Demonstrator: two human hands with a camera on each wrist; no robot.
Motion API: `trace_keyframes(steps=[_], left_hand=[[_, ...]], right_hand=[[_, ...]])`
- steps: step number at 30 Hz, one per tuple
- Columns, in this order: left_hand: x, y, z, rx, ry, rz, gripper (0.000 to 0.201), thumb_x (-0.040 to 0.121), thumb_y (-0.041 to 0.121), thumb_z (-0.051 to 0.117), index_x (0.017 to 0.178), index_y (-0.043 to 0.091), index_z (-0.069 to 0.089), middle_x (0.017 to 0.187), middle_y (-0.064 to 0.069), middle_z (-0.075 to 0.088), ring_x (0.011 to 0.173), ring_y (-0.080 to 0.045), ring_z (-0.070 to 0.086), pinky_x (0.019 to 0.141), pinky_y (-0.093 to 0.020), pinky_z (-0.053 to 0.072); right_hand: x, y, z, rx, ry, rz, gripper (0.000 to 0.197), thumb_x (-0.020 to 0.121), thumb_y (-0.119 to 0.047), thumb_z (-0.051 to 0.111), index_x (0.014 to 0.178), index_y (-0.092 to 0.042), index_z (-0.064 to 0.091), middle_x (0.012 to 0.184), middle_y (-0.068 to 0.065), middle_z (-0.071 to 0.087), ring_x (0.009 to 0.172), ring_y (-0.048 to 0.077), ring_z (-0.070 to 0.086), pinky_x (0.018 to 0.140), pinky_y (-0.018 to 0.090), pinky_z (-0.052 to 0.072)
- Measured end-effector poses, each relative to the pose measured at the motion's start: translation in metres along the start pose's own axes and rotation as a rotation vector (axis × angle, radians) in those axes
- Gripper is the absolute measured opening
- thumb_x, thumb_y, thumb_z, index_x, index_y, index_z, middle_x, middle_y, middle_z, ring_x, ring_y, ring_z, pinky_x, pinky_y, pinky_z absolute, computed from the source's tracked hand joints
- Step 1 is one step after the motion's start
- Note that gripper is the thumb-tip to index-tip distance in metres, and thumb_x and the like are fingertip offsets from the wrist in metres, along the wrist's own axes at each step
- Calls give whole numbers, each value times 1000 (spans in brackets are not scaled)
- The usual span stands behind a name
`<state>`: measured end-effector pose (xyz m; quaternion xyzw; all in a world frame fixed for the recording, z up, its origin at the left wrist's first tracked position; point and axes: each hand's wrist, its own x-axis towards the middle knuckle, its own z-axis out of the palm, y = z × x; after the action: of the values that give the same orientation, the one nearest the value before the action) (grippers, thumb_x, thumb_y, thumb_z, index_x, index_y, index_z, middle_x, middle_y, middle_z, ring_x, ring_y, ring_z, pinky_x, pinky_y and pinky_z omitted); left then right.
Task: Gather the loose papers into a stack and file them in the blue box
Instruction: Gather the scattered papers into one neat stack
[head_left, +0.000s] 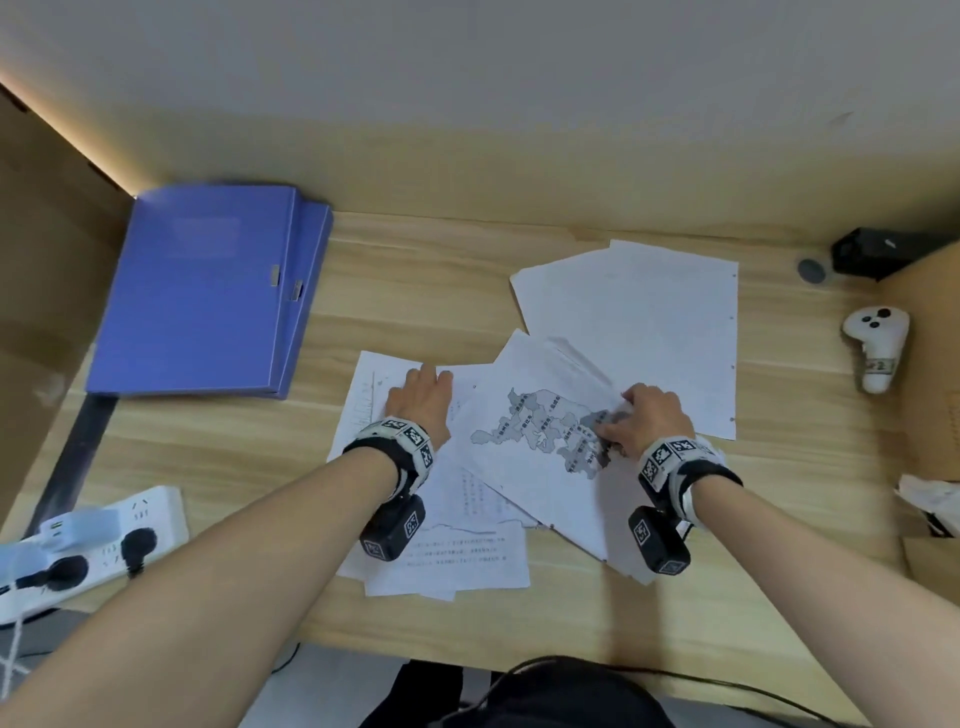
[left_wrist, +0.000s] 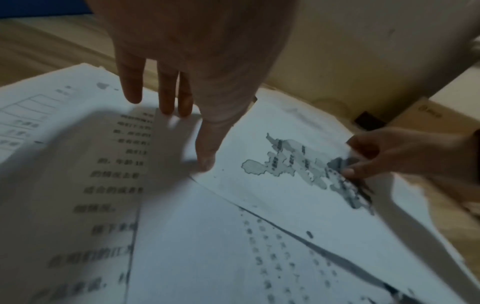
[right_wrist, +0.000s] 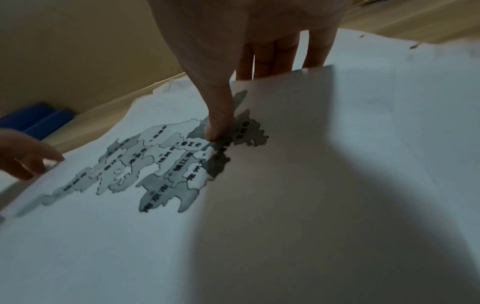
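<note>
Loose white papers lie fanned across the wooden desk (head_left: 363, 291). A sheet printed with a grey map (head_left: 535, 467) lies on top, over text sheets (head_left: 467, 561) and blank sheets (head_left: 649, 312) at the back right. My right hand (head_left: 631, 415) pinches the map sheet (right_wrist: 130, 226) at its right edge, thumb (right_wrist: 215, 123) on the print, fingers under the paper. My left hand (head_left: 426, 387) rests flat with straight fingers (left_wrist: 166, 98) on the text sheets (left_wrist: 78, 164), its thumb at the map sheet's (left_wrist: 285, 195) left edge. Two blue box files (head_left: 197, 296) lie shut and stacked at the back left.
A white power strip (head_left: 93, 540) with plugs sits at the left front. Near the right edge lies a white controller (head_left: 875, 348), with a black block (head_left: 878, 254) behind it and cardboard (head_left: 930, 364) beside. A cardboard panel (head_left: 41, 260) stands at the left.
</note>
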<state>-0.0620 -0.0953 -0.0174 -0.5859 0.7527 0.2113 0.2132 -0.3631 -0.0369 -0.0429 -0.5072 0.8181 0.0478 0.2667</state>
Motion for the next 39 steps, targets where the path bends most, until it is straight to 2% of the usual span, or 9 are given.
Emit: trace_keyframes(steps=[4, 8, 13, 18, 23, 30, 35, 37, 39], left_hand=[[13, -2, -4, 41, -56, -21, 80, 72, 27, 81, 138, 16, 37, 141, -9, 38, 132, -29, 34, 96, -46, 44], [15, -7, -3, -60, -26, -30, 51, 72, 27, 79, 113, 17, 50, 126, -7, 43, 122, -28, 38, 87, -41, 45], [5, -12, -2, -183, -90, -48, 48, 77, 22, 73, 116, 17, 46, 111, -5, 58, 100, -28, 58, 78, -36, 48], [-9, -14, -10, -284, -109, -63, 18, 80, 9, 60, 79, 18, 45, 84, -4, 51, 74, -24, 48, 63, -29, 37], [-29, -33, -19, -475, -16, -118, 19, 89, 12, 51, 79, 16, 36, 74, -1, 39, 70, -24, 42, 55, -31, 27], [-69, -66, -35, -713, 179, -194, 15, 94, 16, 52, 103, 12, 40, 87, -4, 48, 81, -25, 49, 67, -35, 42], [-95, -69, -25, -767, 3, -173, 23, 85, 22, 61, 101, 12, 47, 90, -2, 56, 86, -24, 59, 67, -37, 52], [-101, -66, -8, -759, -111, -126, 37, 79, 29, 61, 113, 15, 54, 104, -4, 68, 85, -22, 68, 66, -39, 61], [-110, -59, 8, -768, -182, -105, 34, 82, 29, 60, 115, 21, 58, 107, -1, 72, 77, -20, 72, 60, -32, 59]], right_hand=[[2, 4, 1, 15, -63, -7, 37, 69, -53, 73, 72, -19, 58, 75, 3, 65, 72, 24, 63, 66, 37, 57], [-10, 3, 1, 95, -45, -9, 25, 77, -34, 69, 78, -12, 56, 72, 3, 59, 71, 25, 57, 59, 30, 45], [-22, 9, -8, 288, 5, -11, 16, 74, -21, 74, 87, -22, 66, 76, 0, 65, 75, 24, 60, 56, 26, 39], [-34, 14, -22, 365, 60, -16, 10, 80, -27, 72, 76, -20, 67, 64, -1, 62, 63, 19, 56, 51, 25, 34], [-42, 16, -38, 455, 180, 17, 12, 84, -25, 69, 89, -15, 65, 78, 4, 65, 74, 25, 58, 62, 30, 39], [-58, 12, -58, 577, 285, 46, 28, 85, -25, 69, 102, -4, 62, 91, 18, 64, 86, 35, 60, 70, 34, 42], [-70, 2, -54, 644, 279, 88, 53, 90, -26, 67, 128, 7, 52, 102, 18, 56, 96, 30, 54, 91, 39, 43], [-75, 0, -46, 660, 263, 93, 41, 91, -27, 65, 120, 2, 58, 92, 11, 52, 89, 24, 47, 82, 35, 41], [-79, 1, -36, 662, 270, 104, 25, 91, -32, 64, 80, -11, 55, 72, 4, 40, 76, 21, 39, 62, 34, 31]])
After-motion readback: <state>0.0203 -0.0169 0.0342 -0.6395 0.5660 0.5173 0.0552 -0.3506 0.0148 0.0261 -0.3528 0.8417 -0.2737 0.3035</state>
